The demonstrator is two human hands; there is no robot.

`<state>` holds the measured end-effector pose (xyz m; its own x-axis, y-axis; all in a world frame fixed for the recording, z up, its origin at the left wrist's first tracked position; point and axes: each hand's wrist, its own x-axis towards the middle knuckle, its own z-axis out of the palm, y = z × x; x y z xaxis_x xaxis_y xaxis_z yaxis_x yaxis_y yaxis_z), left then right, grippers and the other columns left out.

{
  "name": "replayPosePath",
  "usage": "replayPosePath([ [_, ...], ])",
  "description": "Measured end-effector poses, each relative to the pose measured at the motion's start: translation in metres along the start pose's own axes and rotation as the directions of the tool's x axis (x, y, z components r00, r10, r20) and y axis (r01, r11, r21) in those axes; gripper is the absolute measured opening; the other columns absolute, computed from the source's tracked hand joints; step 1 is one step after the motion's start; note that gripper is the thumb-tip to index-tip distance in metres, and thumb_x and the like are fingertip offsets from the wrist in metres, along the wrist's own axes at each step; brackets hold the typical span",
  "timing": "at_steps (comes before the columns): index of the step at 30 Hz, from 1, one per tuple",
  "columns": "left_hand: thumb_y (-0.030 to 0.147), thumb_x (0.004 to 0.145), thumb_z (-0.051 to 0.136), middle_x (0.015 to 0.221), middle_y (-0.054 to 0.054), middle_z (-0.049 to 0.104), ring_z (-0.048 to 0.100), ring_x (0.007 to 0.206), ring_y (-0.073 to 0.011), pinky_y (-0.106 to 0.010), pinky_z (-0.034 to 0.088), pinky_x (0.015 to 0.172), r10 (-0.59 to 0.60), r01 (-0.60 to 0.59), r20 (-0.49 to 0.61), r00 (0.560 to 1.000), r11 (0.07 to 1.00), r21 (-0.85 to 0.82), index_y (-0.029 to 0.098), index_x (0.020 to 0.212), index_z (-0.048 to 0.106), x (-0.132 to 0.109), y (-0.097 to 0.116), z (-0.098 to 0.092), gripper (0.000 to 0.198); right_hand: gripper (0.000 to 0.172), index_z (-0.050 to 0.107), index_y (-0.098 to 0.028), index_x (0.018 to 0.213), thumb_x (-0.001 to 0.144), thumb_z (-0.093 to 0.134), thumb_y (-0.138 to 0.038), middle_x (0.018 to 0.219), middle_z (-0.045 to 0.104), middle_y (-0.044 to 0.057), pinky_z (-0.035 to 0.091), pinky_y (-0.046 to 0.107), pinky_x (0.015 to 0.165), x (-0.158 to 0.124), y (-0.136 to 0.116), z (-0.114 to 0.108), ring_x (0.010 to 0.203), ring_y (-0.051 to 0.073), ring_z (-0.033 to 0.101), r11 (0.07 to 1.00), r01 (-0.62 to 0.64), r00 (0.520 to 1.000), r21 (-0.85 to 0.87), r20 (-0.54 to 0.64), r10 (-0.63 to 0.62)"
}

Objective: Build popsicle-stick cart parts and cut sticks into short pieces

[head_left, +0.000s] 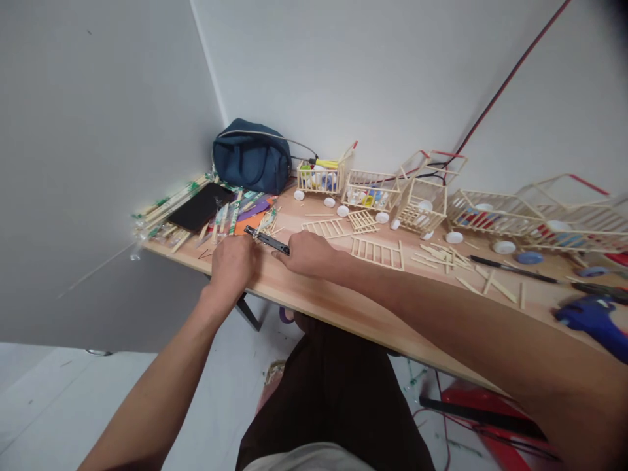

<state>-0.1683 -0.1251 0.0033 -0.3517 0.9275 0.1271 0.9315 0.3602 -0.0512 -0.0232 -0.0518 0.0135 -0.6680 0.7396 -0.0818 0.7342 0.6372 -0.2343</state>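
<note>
Both my hands rest on the wooden table (314, 297) near its left end. My left hand (234, 261) is curled shut around one end of a thin black tool (269, 241), perhaps a cutter. My right hand (308, 253) is closed on the tool's other end, fingers pressed on it. Just beyond lie small wooden stick ladders (377, 252) and loose sticks (444, 256).
A blue bag (251, 162) stands in the corner against the wall. Packs of sticks and a black pad (201, 206) lie at far left. Several stick-built carts (321, 176) with white wheels line the back. A blue glue gun (596, 322) lies at right. Red cable runs up the wall.
</note>
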Motion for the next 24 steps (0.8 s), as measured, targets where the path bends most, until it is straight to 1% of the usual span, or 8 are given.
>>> replayPosePath([
  [3, 0.024, 0.089, 0.040, 0.088, -0.020, 0.070, 0.068, 0.086, -0.0322, -0.035, 0.046, 0.069, 0.013, -0.013, -0.023, 1.000, 1.000, -0.022, 0.011, 0.095, 0.071, 0.000, 0.000, 0.002, 0.034, 0.062, 0.069, -0.007, 0.107, 0.090, 0.042, -0.060, 0.101, 0.070, 0.025, 0.052, 0.040, 0.080, -0.002, 0.000, -0.001, 0.098, 0.034, 0.067, 1.000, 0.004, 1.000, -0.010, -0.010, -0.004],
  [9, 0.023, 0.089, 0.039, 0.089, -0.019, 0.070, 0.067, 0.087, -0.0305, -0.034, 0.046, 0.069, -0.016, 0.014, -0.034, 0.999, 0.999, -0.046, 0.012, 0.097, 0.071, -0.002, 0.003, 0.002, 0.034, 0.061, 0.069, -0.007, 0.107, 0.089, 0.045, -0.060, 0.103, 0.070, 0.025, 0.051, 0.039, 0.081, -0.004, 0.000, -0.003, 0.100, 0.034, 0.067, 1.000, -0.012, 1.000, -0.023, -0.018, 0.011],
  [12, 0.024, 0.089, 0.040, 0.090, -0.018, 0.070, 0.067, 0.087, -0.0293, -0.033, 0.045, 0.069, -0.008, 0.005, -0.061, 0.998, 0.999, -0.045, 0.012, 0.096, 0.071, -0.002, 0.002, 0.003, 0.034, 0.065, 0.070, -0.008, 0.106, 0.088, 0.043, -0.064, 0.103, 0.070, 0.025, 0.051, 0.039, 0.082, -0.003, 0.000, -0.006, 0.101, 0.033, 0.067, 1.000, -0.023, 1.000, -0.005, -0.012, 0.023],
  [15, 0.023, 0.090, 0.038, 0.090, -0.018, 0.069, 0.066, 0.085, -0.0286, -0.032, 0.043, 0.067, -0.009, 0.004, -0.101, 0.995, 0.999, -0.048, 0.012, 0.094, 0.071, -0.002, 0.002, 0.004, 0.036, 0.069, 0.072, -0.011, 0.103, 0.086, 0.039, -0.069, 0.100, 0.071, 0.023, 0.052, 0.040, 0.078, -0.004, 0.001, -0.010, 0.097, 0.035, 0.067, 0.999, -0.043, 0.999, 0.017, 0.002, 0.043],
  [19, 0.022, 0.090, 0.037, 0.089, -0.017, 0.069, 0.065, 0.083, -0.0271, -0.031, 0.042, 0.066, -0.016, 0.010, -0.115, 0.993, 0.999, -0.052, 0.011, 0.092, 0.071, -0.004, 0.003, 0.001, 0.036, 0.065, 0.072, -0.014, 0.102, 0.084, 0.041, -0.068, 0.098, 0.072, 0.020, 0.052, 0.039, 0.075, -0.005, 0.001, -0.014, 0.093, 0.034, 0.068, 0.998, -0.064, 0.998, 0.030, 0.026, 0.063],
  [24, 0.021, 0.090, 0.037, 0.088, -0.016, 0.069, 0.065, 0.082, -0.0262, -0.030, 0.041, 0.065, -0.020, 0.014, -0.119, 0.993, 0.999, -0.051, 0.012, 0.090, 0.070, -0.004, 0.004, -0.001, 0.034, 0.062, 0.072, -0.012, 0.101, 0.086, 0.042, -0.064, 0.098, 0.072, 0.022, 0.052, 0.038, 0.075, -0.006, -0.001, -0.012, 0.094, 0.034, 0.068, 0.997, -0.074, 0.997, 0.026, 0.003, 0.074],
])
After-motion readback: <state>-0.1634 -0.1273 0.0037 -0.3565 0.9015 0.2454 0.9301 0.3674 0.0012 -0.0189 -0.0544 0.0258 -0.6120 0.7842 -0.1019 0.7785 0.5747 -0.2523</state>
